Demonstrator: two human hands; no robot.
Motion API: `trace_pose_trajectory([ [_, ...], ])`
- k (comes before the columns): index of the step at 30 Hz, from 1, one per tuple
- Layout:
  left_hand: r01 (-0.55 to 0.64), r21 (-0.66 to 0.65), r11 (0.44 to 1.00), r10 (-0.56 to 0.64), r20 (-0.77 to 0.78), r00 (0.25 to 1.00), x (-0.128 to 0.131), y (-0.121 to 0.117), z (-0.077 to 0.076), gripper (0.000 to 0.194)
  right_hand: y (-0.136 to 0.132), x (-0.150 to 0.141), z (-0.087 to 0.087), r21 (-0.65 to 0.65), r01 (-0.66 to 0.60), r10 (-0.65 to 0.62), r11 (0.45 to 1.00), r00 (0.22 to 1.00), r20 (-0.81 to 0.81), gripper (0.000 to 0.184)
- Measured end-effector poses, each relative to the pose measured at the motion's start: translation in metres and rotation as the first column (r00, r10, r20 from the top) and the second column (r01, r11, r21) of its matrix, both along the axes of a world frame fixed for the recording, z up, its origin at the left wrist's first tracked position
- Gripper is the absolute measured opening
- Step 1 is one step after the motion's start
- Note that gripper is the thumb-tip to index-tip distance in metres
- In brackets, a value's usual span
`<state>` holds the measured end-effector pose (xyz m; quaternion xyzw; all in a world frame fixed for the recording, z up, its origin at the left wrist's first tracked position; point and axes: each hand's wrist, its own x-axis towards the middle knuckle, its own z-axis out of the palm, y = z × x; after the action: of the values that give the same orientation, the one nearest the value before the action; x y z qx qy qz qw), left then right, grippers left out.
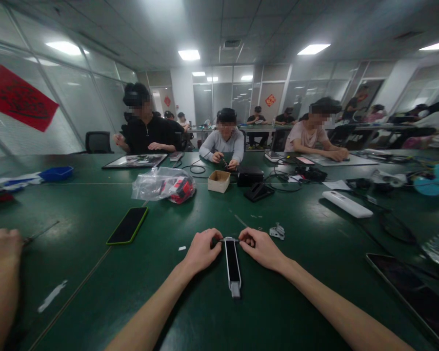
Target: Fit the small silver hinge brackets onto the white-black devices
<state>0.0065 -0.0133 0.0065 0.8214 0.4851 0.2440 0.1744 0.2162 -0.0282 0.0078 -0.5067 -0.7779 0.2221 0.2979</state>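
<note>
A long, narrow device (232, 263) with a black face and a pale frame lies on the green table, pointing toward me. A grey tab (235, 289) sticks out of its near end. At its far end, my left hand (204, 249) pinches the left corner, thumb and fingers closed. Opposite it, my right hand (260, 248) is closed in a pinch at the right corner. Whatever small part sits between the fingertips is mostly hidden. Just beyond my right hand lies a small silver metal bracket (277, 231). A white scrap (182, 248) rests left of my left hand.
A green-edged phone (128, 225) lies to the left, near another person's hand (2, 258). Farther back are a plastic bag (157, 184), a small box (218, 181) and a white power bank (347, 204). A dark tablet (413, 292) lies right. Several people sit opposite.
</note>
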Motion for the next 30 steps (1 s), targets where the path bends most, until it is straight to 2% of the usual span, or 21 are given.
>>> trace_pose_trajectory([
  [14,0.0,-0.022,1.0,0.001,0.024,1.0,0.0,-0.002,0.004,0.014,0.0,-0.002,0.004,-0.026,0.031,-0.032,0.999,0.999,-0.01,0.011],
  [24,0.008,-0.009,1.0,-0.008,0.028,1.0,-0.001,-0.002,0.003,0.012,0.001,0.0,0.004,-0.058,-0.001,-0.001,0.998,0.999,-0.039,0.012],
  [30,0.009,-0.031,0.999,-0.009,0.014,1.0,-0.001,-0.001,0.002,0.014,0.006,0.001,0.014,-0.207,-0.044,0.031,0.977,0.997,-0.065,0.012],
])
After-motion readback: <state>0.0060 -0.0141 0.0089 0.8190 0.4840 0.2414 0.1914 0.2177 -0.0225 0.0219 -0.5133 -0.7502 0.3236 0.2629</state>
